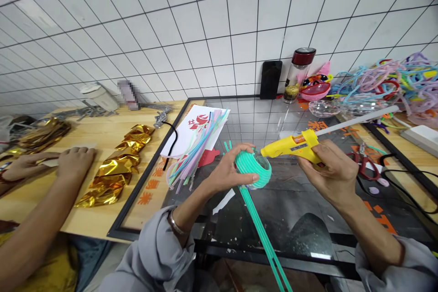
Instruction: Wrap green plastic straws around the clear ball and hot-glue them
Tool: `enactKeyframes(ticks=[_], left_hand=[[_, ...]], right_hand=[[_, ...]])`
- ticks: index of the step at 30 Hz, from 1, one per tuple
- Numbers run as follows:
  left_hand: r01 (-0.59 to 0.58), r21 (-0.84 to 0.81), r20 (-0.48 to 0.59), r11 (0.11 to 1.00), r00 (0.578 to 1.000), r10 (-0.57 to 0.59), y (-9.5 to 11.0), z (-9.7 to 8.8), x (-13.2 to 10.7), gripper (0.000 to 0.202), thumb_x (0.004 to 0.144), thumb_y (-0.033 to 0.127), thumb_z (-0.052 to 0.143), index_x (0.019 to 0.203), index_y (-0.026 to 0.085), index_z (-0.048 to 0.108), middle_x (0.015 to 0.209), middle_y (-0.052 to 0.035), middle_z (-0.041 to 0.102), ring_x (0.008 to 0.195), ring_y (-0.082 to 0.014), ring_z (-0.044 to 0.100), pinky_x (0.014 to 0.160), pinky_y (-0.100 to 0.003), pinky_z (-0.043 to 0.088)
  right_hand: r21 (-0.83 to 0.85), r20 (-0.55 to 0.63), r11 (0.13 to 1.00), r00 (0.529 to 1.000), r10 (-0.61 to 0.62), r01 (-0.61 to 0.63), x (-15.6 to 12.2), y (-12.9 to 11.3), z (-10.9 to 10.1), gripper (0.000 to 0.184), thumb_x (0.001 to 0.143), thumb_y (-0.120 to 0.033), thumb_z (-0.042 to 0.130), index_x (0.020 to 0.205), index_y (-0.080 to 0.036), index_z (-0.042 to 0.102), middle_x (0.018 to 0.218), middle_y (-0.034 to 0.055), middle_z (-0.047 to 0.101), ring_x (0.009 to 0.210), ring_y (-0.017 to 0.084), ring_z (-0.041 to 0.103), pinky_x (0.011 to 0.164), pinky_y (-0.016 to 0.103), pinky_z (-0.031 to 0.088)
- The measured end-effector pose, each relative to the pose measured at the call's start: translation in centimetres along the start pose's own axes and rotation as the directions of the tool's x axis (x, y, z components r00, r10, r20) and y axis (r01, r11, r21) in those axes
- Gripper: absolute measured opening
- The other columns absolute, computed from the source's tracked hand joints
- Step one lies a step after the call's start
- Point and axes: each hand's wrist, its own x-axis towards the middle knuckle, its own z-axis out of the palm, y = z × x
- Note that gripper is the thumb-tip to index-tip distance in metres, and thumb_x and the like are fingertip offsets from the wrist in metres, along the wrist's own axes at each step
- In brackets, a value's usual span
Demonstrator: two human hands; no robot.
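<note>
My left hand [230, 172] is closed around a small clear cup wrapped in teal pipe cleaner [255, 169], held over a glass-topped mat. Loose teal pipe cleaner strands [263, 237] trail down from it toward me. My right hand [333, 171] grips a yellow hot glue gun [296, 145], its nozzle pointing left and touching the top of the wrapped cup. A white glue stick [356, 121] sticks out of the gun's back.
A bundle of pastel pipe cleaners [196, 148] lies on white paper at left. Gold foil pieces [118, 169] lie on the wooden table, where another person's hands [73, 159] rest. A phone [270, 80], a red-lidded jar [298, 73] and a heap of coloured pipe cleaners [393, 80] stand at the back.
</note>
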Motion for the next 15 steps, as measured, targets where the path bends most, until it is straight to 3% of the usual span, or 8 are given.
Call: enactKeyframes(ticks=[15], left_hand=[[0.005,0.046,0.011,0.999,1.0,-0.005,0.28,-0.08,0.0,0.051,0.064,0.026,0.084,0.107,0.022,0.057,0.138,-0.0112,0.056,0.128,-0.0297,0.054,0.107,-0.042,0.042]], right_hand=[[-0.107,-0.021,0.993,0.999,-0.045,0.042,-0.5,0.25,0.18,0.017,0.082,-0.009,0.063,0.087,-0.022,0.053,0.073,0.0003,0.059,0.06,0.014,0.057,0.052,0.025,0.041]])
